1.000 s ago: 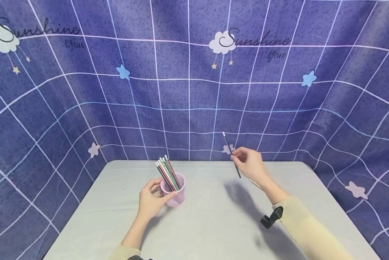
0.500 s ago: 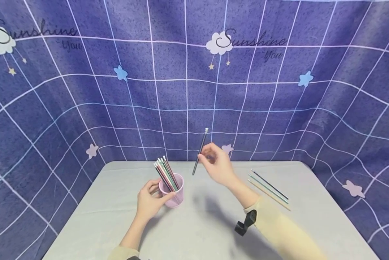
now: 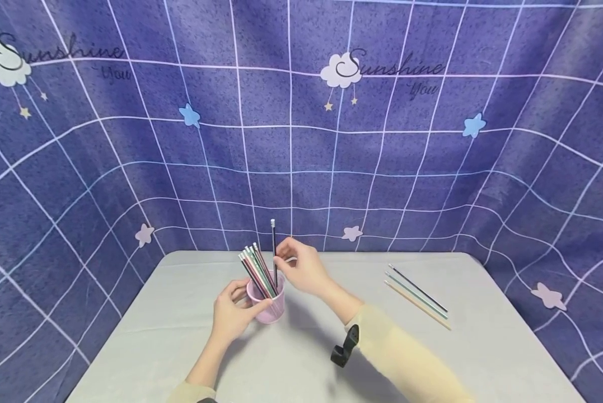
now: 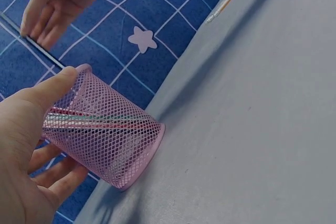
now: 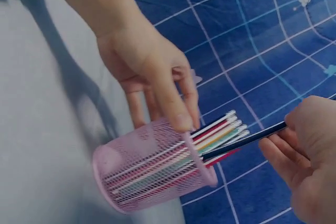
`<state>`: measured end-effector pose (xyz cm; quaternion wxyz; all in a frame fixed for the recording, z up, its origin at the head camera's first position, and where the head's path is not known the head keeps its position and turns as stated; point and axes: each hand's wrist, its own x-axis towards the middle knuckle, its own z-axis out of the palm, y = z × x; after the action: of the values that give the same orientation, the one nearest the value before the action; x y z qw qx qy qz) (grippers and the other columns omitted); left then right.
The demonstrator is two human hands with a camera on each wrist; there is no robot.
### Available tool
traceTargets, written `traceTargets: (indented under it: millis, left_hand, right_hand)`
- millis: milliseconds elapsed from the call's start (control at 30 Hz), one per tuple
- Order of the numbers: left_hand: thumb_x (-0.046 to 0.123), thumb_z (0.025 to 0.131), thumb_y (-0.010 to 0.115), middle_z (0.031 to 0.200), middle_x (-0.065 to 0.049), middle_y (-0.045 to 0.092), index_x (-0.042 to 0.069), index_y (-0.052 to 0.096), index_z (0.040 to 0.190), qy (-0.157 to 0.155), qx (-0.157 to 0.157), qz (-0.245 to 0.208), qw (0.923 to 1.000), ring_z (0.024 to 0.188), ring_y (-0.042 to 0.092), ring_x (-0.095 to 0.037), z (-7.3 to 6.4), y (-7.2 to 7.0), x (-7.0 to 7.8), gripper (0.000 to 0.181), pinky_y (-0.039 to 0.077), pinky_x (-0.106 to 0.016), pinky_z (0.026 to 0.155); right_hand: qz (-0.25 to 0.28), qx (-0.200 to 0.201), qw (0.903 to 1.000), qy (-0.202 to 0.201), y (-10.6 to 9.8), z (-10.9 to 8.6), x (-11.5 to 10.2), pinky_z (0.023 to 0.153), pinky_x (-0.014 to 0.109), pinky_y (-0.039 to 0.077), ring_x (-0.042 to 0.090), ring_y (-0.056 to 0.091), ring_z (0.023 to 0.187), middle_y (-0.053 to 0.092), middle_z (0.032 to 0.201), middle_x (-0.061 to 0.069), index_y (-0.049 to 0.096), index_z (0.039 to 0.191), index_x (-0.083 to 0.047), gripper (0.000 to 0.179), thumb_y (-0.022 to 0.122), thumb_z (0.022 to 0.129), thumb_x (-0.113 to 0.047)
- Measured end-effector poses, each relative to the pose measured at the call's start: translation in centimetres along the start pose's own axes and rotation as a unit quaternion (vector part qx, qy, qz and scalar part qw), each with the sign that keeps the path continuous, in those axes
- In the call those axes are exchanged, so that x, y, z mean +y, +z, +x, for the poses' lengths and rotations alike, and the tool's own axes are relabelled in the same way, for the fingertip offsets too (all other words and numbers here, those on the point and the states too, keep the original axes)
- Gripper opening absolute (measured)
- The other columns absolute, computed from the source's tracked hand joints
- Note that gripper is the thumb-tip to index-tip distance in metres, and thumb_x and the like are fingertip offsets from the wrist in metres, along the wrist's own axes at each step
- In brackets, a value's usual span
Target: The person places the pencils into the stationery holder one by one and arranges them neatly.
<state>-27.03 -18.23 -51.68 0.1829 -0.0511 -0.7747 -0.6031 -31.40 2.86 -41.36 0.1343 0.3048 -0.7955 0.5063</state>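
Note:
A pink mesh pencil cup [image 3: 270,313] stands on the table, with several pencils [image 3: 255,270] leaning to the left inside it. My left hand [image 3: 234,314] grips the cup at its rim, thumb on the near side and fingers round the far left. Between thumb and fingers my right hand [image 3: 303,266] pinches a dark pencil [image 3: 274,240], held nearly upright with its white-tipped end on top. The pencil's lower end is inside the mouth of the cup, as the right wrist view shows at the dark shaft [image 5: 247,139].
Three pencils, one dark [image 3: 417,287], one green [image 3: 416,294] and one tan [image 3: 417,305], lie side by side on the right of the pale table [image 3: 487,358]. A purple gridded curtain [image 3: 311,151] hangs behind and at both sides.
My right hand has carried the dark pencil leftward from the right side to the cup, turning it upright and lowering its end into the mouth. The left hand keeps its grip.

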Motion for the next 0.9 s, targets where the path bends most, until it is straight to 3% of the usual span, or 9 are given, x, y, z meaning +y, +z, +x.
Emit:
traceTargets:
  millis: [167, 367, 633, 900]
  left_hand:
    - [0.01, 0.071, 0.1, 0.125, -0.026, 0.075, -0.004, 0.066, 0.126, 0.0, 0.0, 0.003, 1.0, 0.117, 0.075, -0.043, 0.1, -0.1, -0.3, 0.066, 0.069, -0.035, 0.093]
    - [0.008, 0.072, 0.099, 0.125, -0.026, 0.075, -0.005, 0.065, 0.126, -0.001, -0.004, -0.008, 1.0, 0.118, 0.074, -0.043, 0.1, 0.0, -0.3, 0.065, 0.069, -0.034, 0.094]
    - [0.009, 0.074, 0.099, 0.128, -0.028, 0.073, -0.006, 0.065, 0.127, -0.007, -0.012, -0.019, 0.9997, 0.12, 0.073, -0.044, -0.6, -0.1, 0.0, 0.064, 0.068, -0.039, 0.095]
    - [0.008, 0.074, 0.098, 0.128, -0.027, 0.074, -0.004, 0.066, 0.126, 0.002, -0.009, -0.018, 0.9998, 0.121, 0.073, -0.044, -0.2, -0.1, 0.0, 0.062, 0.068, -0.038, 0.095]
  right_hand:
    - [-0.073, -0.038, 0.9966, -0.001, 1.3, 0.2, 0.2, 0.077, 0.022, 0.068, 0.017, 0.077, 0.086, 0.079, 0.094, 0.007, 0.068, 0.101, -0.006, 0.006, 0.073, 0.098, -0.008]
    - [-0.135, -0.082, 0.9873, -0.021, 2.2, 0.3, -0.2, 0.073, 0.013, 0.063, 0.015, 0.076, 0.08, 0.079, 0.091, 0.008, 0.07, 0.098, -0.005, 0.006, 0.075, 0.096, -0.008]
    - [-0.163, -0.115, 0.9798, 0.003, 3.4, 0.1, 1.2, 0.067, 0.006, 0.057, 0.002, 0.068, 0.072, 0.08, 0.088, 0.004, 0.072, 0.094, -0.008, 0.006, 0.077, 0.095, -0.01]
    - [-0.189, -0.124, 0.9741, 0.002, 4.0, 0.7, 1.8, 0.065, 0.004, 0.056, 0.003, 0.071, 0.072, 0.081, 0.086, 0.002, 0.073, 0.09, -0.011, 0.009, 0.081, 0.093, -0.011]
